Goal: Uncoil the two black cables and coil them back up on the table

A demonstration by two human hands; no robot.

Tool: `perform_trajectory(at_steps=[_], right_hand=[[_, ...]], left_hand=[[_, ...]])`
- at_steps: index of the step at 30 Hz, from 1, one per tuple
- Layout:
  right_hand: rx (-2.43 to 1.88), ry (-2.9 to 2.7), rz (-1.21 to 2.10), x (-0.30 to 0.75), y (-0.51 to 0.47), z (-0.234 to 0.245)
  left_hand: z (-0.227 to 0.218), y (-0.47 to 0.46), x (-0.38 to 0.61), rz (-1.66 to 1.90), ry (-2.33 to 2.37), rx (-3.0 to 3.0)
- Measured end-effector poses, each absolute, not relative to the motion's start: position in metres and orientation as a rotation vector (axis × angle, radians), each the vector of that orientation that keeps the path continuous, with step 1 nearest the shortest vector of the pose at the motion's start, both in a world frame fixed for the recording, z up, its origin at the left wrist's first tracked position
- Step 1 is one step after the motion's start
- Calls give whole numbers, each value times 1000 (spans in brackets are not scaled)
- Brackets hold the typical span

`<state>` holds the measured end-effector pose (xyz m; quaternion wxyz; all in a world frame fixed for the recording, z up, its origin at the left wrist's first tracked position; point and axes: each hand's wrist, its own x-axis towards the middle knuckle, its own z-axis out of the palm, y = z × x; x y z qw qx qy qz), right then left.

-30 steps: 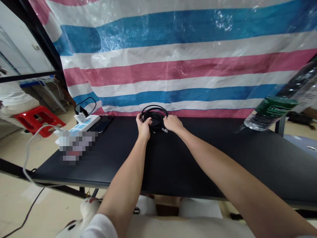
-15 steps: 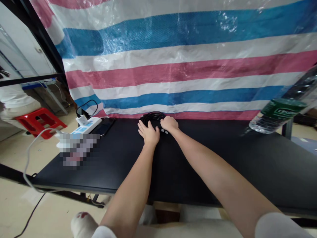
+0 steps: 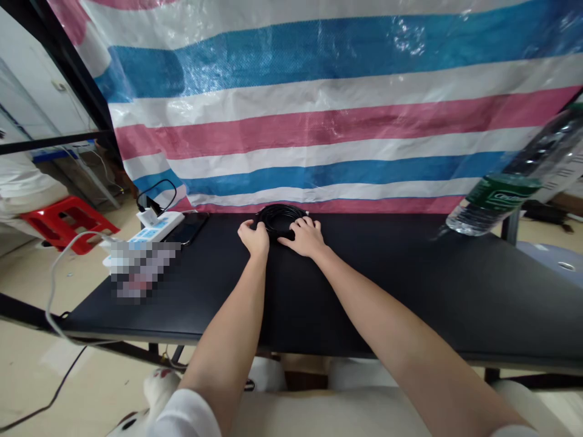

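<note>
A coiled black cable (image 3: pixel 279 217) lies flat at the far edge of the black table (image 3: pixel 319 291), against the striped tarp. My left hand (image 3: pixel 254 237) curls its fingers round the coil's left side. My right hand (image 3: pixel 305 237) rests on the coil's right side with its fingers spread and pressing down. Both arms reach straight forward across the table.
A white power strip (image 3: pixel 157 226) with a plugged-in black charger and a dark phone (image 3: pixel 189 227) lie at the table's far left. A clear plastic bottle (image 3: pixel 514 188) with a green label leans in at the right. A red stool (image 3: pixel 68 221) stands on the floor at left.
The coil was held up slightly between both hands a second ago; now it lies flat on the table. My left hand has shifted to its left edge and my right hand spreads over it.
</note>
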<state>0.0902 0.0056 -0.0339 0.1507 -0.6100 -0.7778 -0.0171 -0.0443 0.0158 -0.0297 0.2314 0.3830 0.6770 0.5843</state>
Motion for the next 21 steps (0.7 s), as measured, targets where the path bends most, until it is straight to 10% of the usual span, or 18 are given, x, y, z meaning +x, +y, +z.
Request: perform_trajectory(at_steps=[21], right_hand=[[-1841,-1109,-87,211,-34,-37]], left_hand=[[-11,-7,-28,1361,1935,1271]])
